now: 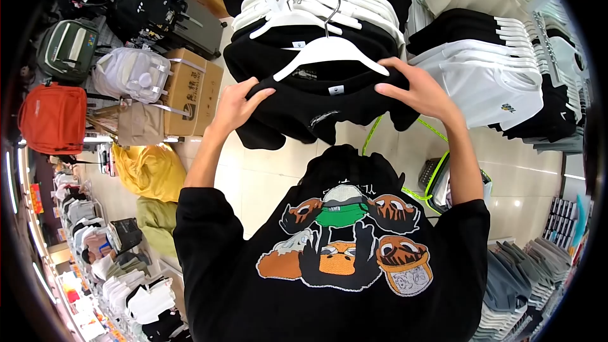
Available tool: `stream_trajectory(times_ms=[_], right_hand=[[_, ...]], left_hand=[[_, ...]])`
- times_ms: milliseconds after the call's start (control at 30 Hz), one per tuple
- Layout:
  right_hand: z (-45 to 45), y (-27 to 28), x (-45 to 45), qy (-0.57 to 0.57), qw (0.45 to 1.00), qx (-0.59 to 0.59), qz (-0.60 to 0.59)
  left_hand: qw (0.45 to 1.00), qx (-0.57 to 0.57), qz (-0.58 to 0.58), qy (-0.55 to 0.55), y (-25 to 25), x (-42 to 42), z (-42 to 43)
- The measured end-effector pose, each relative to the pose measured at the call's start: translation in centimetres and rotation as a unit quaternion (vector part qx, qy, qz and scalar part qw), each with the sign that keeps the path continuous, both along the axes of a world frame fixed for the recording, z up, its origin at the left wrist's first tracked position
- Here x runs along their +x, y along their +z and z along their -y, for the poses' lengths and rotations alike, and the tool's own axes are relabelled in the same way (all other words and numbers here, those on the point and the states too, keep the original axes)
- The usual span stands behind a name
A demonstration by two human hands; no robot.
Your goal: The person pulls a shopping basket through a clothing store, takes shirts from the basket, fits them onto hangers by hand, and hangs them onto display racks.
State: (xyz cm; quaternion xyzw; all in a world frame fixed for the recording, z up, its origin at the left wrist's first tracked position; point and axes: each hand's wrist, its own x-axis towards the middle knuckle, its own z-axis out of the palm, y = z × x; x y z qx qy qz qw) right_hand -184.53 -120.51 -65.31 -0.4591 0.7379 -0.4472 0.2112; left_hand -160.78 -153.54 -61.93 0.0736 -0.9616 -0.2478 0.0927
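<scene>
A black shirt with a small light mark on its chest hangs on a white hanger in front of me. At its left shoulder in view, my left hand pinches the fabric between thumb and fingers. My right hand grips the opposite shoulder, close to the hanger's right end. A white neck label shows inside the collar. The metal hook stands up near the bunched hooks behind. The fingers' undersides are hidden by cloth.
More black garments on white hangers hang behind. White shirts hang at the right. Backpacks and a cardboard box line the left. A green-edged basket stands on the tiled floor. A yellow bag sits lower left.
</scene>
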Motion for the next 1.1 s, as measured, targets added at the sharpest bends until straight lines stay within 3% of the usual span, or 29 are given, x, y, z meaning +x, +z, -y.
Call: stream_trajectory(times_ms=[33,100,200,400,600,733,833,900,1067,1100], right_hand=[[-0.6,-0.3,-0.7,-0.001,1.000,-0.002,-0.001],[-1.6,-1.2,-2.0,0.008,0.994,0.101,0.036],[-2.4,-3.1,-1.5,-0.053,0.998,0.034,0.005],[-1.4,-2.7,-1.3,-0.148,0.987,-0.020,-0.065],[2.0,-5.9,-2.1,-0.125,0.976,-0.097,-0.152],[3.5,-8.0,-2.7,-0.114,0.979,-0.065,-0.157],[4.1,-10.2,-3.6,-0.163,0.986,-0.036,-0.013],[3.7,-12.0,-4.2,-0.208,0.977,-0.033,-0.026],[1.3,-13.6,-4.7,-0.184,0.981,0.028,0.046],[0.9,-14.5,-4.9,-0.187,0.981,0.031,0.050]], left_hand=[[1.000,-0.007,-0.002,0.002,0.2,-0.2,0.4],[1.000,-0.017,-0.006,0.003,0.4,-0.4,1.1],[1.000,-0.012,-0.022,0.003,0.7,-1.1,1.9],[0.992,-0.109,-0.052,0.024,1.1,-1.6,2.9],[0.990,-0.129,-0.031,0.041,-1.5,-1.4,5.6],[0.993,-0.070,0.007,0.093,-3.4,-1.5,6.4],[0.990,-0.028,0.018,0.138,-4.4,-2.3,7.0],[0.988,-0.003,0.006,0.157,-4.6,-2.2,7.3],[0.984,0.020,0.010,0.176,-8.4,1.3,11.3],[0.978,-0.024,0.052,0.199,-9.2,2.1,12.3]])
